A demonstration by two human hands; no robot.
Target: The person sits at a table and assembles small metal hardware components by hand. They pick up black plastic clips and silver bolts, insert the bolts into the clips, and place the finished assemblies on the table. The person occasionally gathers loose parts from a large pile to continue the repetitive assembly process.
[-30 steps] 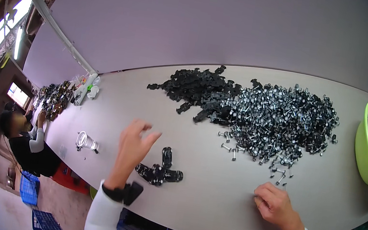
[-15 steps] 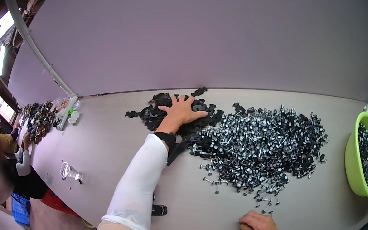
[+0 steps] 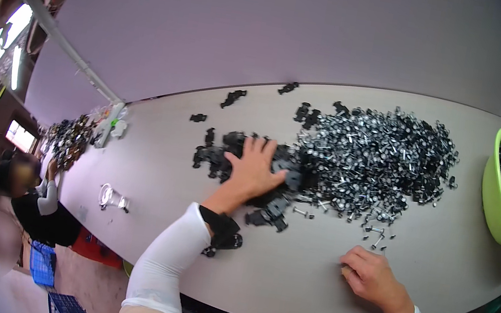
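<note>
My left hand (image 3: 253,171) lies with fingers spread on a heap of flat black plastic parts (image 3: 216,163). Several of these parts have slid out on its near side. Directly right of that heap, touching it, is a big pile of small metal pins with black round ends (image 3: 380,167). Near the front edge of the table, my right hand (image 3: 375,280) rests with its fingers curled and pressed together. Whatever it may hold is hidden. Some loose pins (image 3: 375,230) are scattered between the pile and this hand.
A lime-green basin (image 3: 488,194) with more black pieces stands at the far right. On the left are a clear plastic cup (image 3: 115,199) and, farther off, another pile of parts (image 3: 68,137) beside a seated person (image 3: 36,204). A grey panel (image 3: 323,30) rises along the table's back edge.
My left hand has swept toward me across the black parts, dragging many along. A few stay scattered near the back panel. The right hand remains curled. The whole view has shifted slightly.
</note>
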